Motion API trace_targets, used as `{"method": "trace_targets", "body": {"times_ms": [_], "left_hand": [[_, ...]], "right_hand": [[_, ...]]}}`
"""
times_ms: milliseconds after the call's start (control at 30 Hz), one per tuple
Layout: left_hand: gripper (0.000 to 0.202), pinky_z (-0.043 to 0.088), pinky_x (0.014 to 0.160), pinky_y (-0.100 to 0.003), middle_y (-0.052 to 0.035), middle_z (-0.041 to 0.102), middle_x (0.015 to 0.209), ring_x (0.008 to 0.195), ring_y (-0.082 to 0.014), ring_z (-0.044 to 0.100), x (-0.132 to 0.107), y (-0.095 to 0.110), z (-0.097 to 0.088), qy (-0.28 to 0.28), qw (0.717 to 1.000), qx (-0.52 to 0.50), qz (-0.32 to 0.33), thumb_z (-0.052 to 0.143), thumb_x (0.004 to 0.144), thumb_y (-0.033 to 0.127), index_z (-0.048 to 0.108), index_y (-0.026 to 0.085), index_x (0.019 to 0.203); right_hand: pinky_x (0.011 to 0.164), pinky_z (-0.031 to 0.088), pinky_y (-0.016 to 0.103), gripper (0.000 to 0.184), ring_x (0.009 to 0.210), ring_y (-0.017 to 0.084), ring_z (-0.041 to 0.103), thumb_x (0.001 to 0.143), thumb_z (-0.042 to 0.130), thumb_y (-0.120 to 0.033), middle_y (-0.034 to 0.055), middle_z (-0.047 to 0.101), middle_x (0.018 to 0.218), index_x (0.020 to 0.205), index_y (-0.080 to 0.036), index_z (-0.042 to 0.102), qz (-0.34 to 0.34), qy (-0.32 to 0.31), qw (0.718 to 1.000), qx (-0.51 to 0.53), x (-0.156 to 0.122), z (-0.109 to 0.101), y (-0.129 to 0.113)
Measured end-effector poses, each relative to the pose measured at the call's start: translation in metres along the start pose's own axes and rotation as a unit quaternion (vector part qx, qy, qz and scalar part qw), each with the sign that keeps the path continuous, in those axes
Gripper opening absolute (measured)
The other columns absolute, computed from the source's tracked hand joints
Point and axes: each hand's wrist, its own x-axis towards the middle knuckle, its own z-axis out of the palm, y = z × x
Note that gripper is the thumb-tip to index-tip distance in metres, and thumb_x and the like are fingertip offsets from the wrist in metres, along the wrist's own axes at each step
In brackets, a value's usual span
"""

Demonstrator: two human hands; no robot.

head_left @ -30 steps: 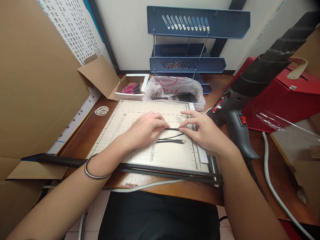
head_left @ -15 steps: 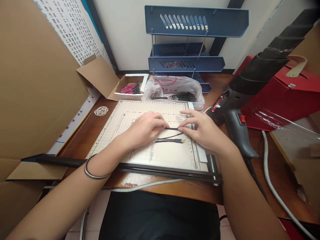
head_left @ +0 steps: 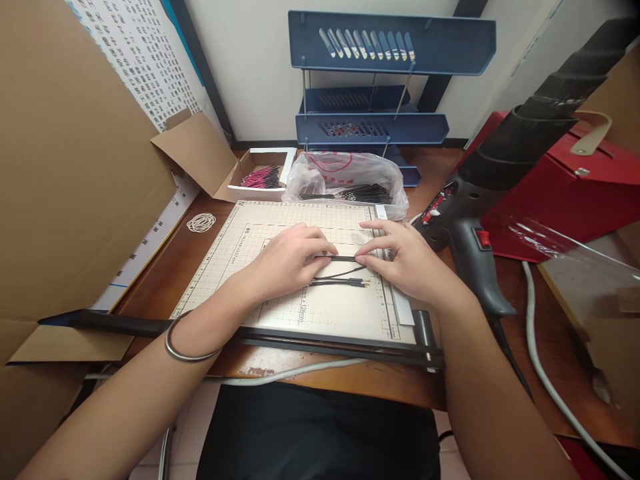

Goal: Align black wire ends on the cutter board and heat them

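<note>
Over a gridded paper trimmer board (head_left: 280, 313), my left hand (head_left: 295, 260) pinches the left end of black wires (head_left: 346, 258) between thumb and fingers. My right hand (head_left: 400, 257) pinches their right end with thumb and index finger, its other fingers raised. The wires are stretched level between both hands; their ends are hidden by my fingertips. Just below them on the board lie more short black wires (head_left: 340, 283), some with gold-coloured tips at the right.
The trimmer's black handle (head_left: 125, 323) juts left. Behind stand a clear plastic bag (head_left: 345, 167) of black wires and an open carton (head_left: 263, 193) with pink and black pieces. A heat gun (head_left: 480, 233) and red box (head_left: 550, 207) are at right; a white cord coil (head_left: 201, 223), left.
My left fingers have shifted slightly on the black wires, which now show as separate parallel strands. My right hand has hardly moved.
</note>
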Motion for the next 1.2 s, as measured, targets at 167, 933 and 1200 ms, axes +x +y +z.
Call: {"method": "trace_targets", "body": {"times_ms": [167,933,1200], "left_hand": [[0.022,0.048,0.093,-0.039,-0.0086,0.072,0.107,0.103,-0.0246,0.063,-0.002,0.001,-0.002,0.010,1.000,0.001,-0.004,0.056,0.099,0.022,0.074,0.018,0.110],[0.019,0.050,0.080,-0.034,-0.0059,0.076,0.091,0.085,-0.0192,0.065,-0.003,-0.002,-0.004,0.145,0.987,-0.013,0.063,0.060,0.100,0.025,0.079,0.019,0.099],[0.016,0.050,0.080,-0.033,-0.0061,0.075,0.090,0.085,-0.0192,0.066,-0.002,-0.003,-0.003,0.164,0.984,-0.012,0.072,0.062,0.099,0.022,0.078,0.017,0.098]], "right_hand": [[0.124,0.001,0.071,0.008,0.146,0.032,0.042,0.086,0.072,-0.032,-0.0004,0.056,0.147,0.083,-0.033,0.080,-0.011,-0.035,0.999,0.014,-0.003,-0.006,-0.008],[0.121,0.029,0.057,0.010,0.104,0.021,0.067,0.093,0.066,-0.034,-0.0003,0.075,0.103,0.087,-0.027,0.072,-0.034,0.069,0.994,0.074,-0.001,-0.005,-0.013],[0.100,0.048,0.044,0.007,0.101,0.021,0.068,0.090,0.070,-0.026,0.0020,0.076,0.099,0.091,-0.025,0.077,-0.082,0.090,0.989,0.089,0.001,-0.005,-0.010]]}}
